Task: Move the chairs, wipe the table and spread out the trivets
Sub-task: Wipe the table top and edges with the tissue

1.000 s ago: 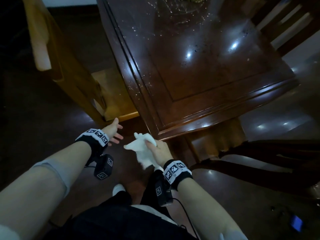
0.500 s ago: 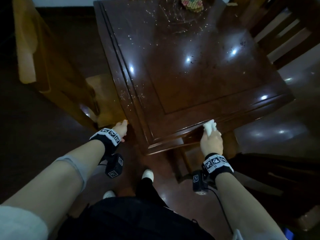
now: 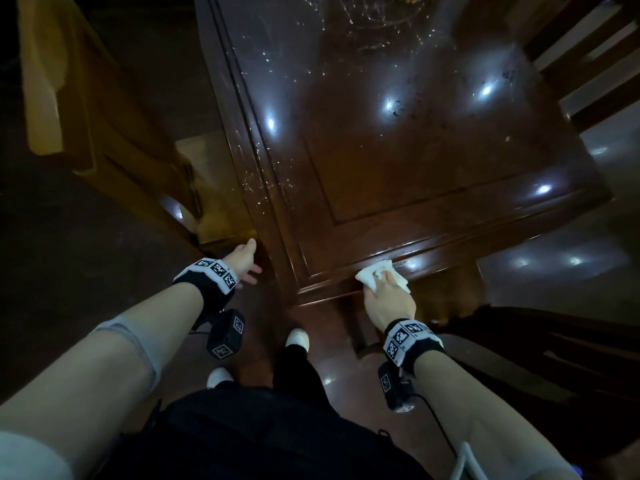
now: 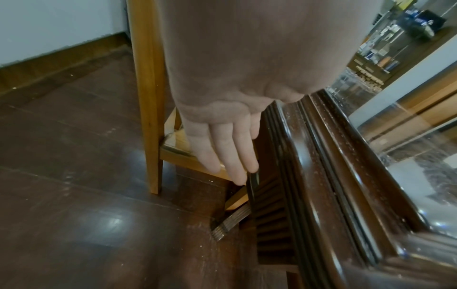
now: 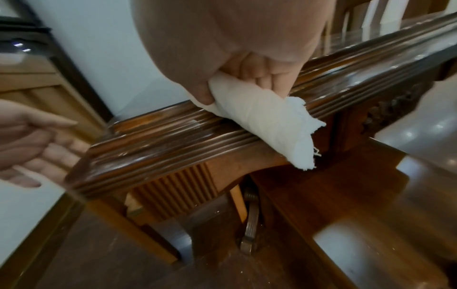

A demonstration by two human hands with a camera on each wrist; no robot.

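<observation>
Dark glossy tabletop [image 3: 398, 161], crumbs far side. Right hand [image 3: 389, 299] clamps cloth [image 3: 377, 275] at edge; left hand [image 3: 244, 259] slack, empty. Risk: crumbs swept onto floor.

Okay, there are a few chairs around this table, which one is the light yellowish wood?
The light chair at the table's left side, just beyond the open left hand. The chair at the right and the one near the cloth-holding right hand are dark brown.

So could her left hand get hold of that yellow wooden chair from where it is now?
Probably yes. The left hand hangs open and holds nothing, just beside the table corner, and the chair seat lies right in front of its fingers with nothing between. The right hand holds the cloth.
</observation>
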